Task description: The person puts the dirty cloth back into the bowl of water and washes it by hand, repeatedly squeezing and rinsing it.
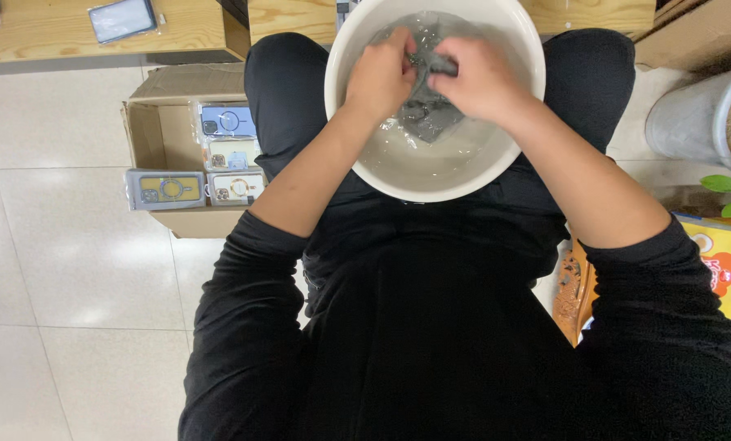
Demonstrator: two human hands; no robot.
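Floor: pale glossy tiles [79, 269] with thin grout lines, seen from above past the person's black clothing.
Basin: a round white basin [519, 49] rests on the person's lap between the knees, part filled with clear water.
Cloth: a grey cloth [427, 114] lies inside the basin, partly under the water; its top end is bunched between the two hands and its loose end trails down toward the person, so its long axis runs roughly from the far rim toward the near rim.
Left hand: the left hand [380, 75] is clenched on the upper left part of the cloth, knuckles up, wrist over the basin's near left rim.
Right hand: the right hand [481, 77] is closed on the upper right part of the cloth, just beside the left hand, fingertips almost meeting it.
Sleeves: both black sleeves are pushed up, forearms bare.
Box: an open cardboard box [149, 135] stands on the floor to the left, close to the person's leg.
Phone cases: several packaged phone cases [228, 151] lie in and on the box, one hanging over its left edge.
Table: a wooden table [55, 33] runs along the top left.
Pot: a white plant pot [692, 122] with soil sits at the right, green leaves below it.
Bag: a yellow bag [728, 265] lies at the right edge.
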